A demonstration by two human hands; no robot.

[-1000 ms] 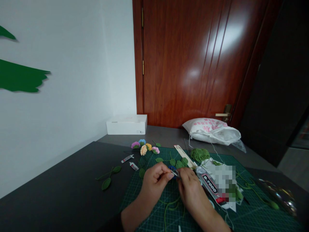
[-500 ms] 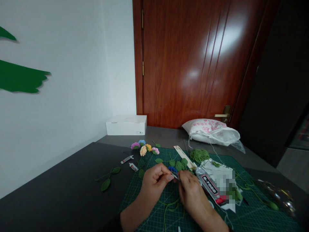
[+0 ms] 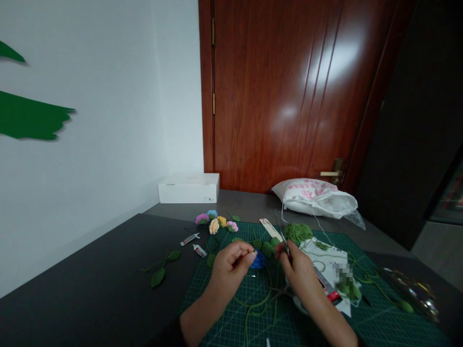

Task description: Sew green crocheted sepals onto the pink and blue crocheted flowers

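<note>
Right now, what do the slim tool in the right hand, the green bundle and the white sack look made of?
Slim tool: probably metal, with a grey sheen, though blur leaves this open.
Green bundle: apparently matt yarn; many loose strands show.
White sack: thin plastic or cloth, soft and creased; I can't tell which.

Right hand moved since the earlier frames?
Yes. The right hand has shifted right and slightly up in the view, closer to the green yarn bundle and farther from the left hand.
</note>
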